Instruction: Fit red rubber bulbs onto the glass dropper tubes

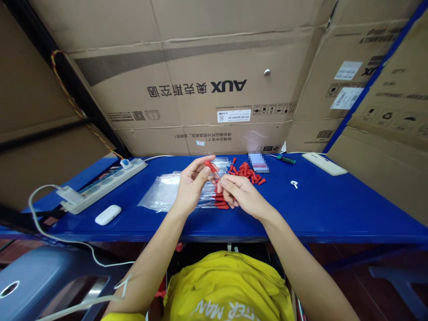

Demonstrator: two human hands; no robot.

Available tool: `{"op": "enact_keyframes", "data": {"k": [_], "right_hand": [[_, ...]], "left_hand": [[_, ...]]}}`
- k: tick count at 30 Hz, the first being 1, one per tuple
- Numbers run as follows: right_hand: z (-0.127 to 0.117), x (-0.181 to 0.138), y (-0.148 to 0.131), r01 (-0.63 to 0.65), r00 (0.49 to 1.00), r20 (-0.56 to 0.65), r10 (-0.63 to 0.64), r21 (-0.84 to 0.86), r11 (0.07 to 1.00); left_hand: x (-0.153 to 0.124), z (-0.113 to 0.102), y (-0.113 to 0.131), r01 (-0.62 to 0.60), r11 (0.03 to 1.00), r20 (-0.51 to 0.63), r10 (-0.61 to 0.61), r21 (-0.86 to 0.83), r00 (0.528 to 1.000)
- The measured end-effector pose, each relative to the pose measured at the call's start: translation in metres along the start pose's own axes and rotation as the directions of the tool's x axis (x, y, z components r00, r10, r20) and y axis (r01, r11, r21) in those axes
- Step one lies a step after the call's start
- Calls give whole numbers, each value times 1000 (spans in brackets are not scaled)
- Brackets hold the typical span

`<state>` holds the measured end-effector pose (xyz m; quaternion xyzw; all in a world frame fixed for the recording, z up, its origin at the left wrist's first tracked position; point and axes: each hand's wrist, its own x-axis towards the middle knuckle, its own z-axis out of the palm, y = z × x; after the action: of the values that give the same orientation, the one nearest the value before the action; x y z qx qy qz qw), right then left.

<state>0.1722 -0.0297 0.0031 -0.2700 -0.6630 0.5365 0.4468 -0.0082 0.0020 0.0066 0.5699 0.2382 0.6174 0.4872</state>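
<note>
Over the blue table, my left hand (191, 183) pinches a red rubber dropper bulb (210, 166) between thumb and fingers. A thin clear glass tube (218, 175) runs from the bulb's lower end into my right hand (243, 192), whose thumb and fingers are closed on it. Beneath both hands lies a row of glass droppers (221, 206) with red bulbs, partly hidden by them. Behind my hands are bare glass tubes (223, 162). A loose pile of red bulbs (246, 171) is just beyond my right hand.
Clear plastic bags (160, 192) lie left of the droppers. Farther left are a white earphone case (108, 215) and a power strip (107, 183). An earbud (294, 183), a green screwdriver (286, 159) and a pale phone (324, 163) lie right. Cardboard (200, 58) walls the back.
</note>
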Motion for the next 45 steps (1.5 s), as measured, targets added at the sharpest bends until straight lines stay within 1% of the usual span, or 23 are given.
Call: {"op": "enact_keyframes", "data": {"k": [2,7,11,14,16,18,23,26,29,35,37,42,45], "right_hand": [[0,0,2,14,1000,-20,-15,-24,1000],[-1,-2,6,37,998,-53,-43,-107,994],[-3,-3,4,38,995,-81,-52,-169,985],[-3,-2,4,37,993,-108,-55,-166,985],[-3,0,6,35,993,-112,-48,-119,992],[-2,1,7,24,996,-91,-26,-28,999],[-1,4,8,-60,998,42,52,214,975],[-2,4,8,-90,995,62,75,286,954],[-4,3,9,-110,993,70,93,303,947],[-4,3,11,-119,992,68,104,296,948],[-4,4,11,-128,991,67,114,270,954],[-4,5,14,-148,989,16,147,119,982],[-3,7,21,-129,990,-62,129,-5,992]], "left_hand": [[0,-1,-2,-4,999,-15,5,34,1000],[0,-5,-5,-78,988,-47,85,132,995],[-2,-4,-2,-100,974,-33,109,204,993],[-2,-1,2,-104,970,-11,109,218,994],[-2,-1,2,-112,976,7,112,187,994],[-2,-2,0,-107,982,19,105,158,994],[-1,-5,-3,-50,991,11,49,126,999],[0,-2,-1,1,998,-4,-1,65,1000],[1,2,0,40,999,-36,-40,10,999],[1,5,0,45,999,-69,-47,-24,997],[2,4,0,53,998,-90,-55,-15,994],[4,-2,-3,61,995,-154,-48,78,987],[6,-7,-4,60,983,-191,-26,174,981]]}}
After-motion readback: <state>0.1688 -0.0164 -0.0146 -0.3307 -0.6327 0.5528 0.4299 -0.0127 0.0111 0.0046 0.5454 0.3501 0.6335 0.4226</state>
